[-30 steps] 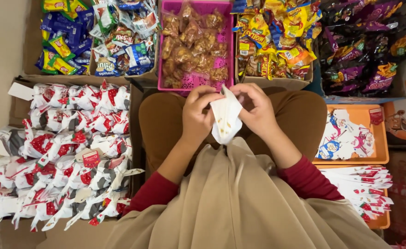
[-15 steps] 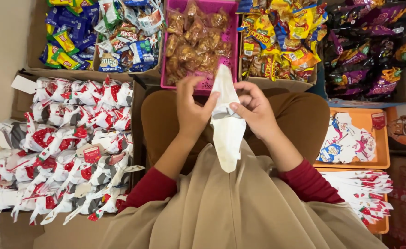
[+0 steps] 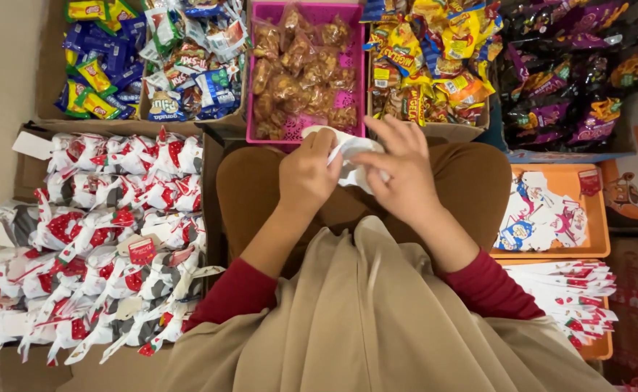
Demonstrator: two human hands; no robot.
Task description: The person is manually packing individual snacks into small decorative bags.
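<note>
A small white paper bag is bunched between both of my hands, above my lap in brown trousers. My left hand grips its left side near the mouth. My right hand lies over its right side with fingers spread forward, thumb pressed on the paper. Most of the bag is hidden behind the hands. Just beyond the hands stands a pink basket filled with clear-wrapped brown snacks.
A cardboard box at my left holds several filled white-and-red packets. Boxes of colourful snack packs line the far side. At right, an orange tray carries printed paper cut-outs, with a stack of flat red-and-white bags below it.
The bag hung long and upright between my hands half a second ago. Now it is drawn up and crumpled low between them, and my right hand has spread over it.
</note>
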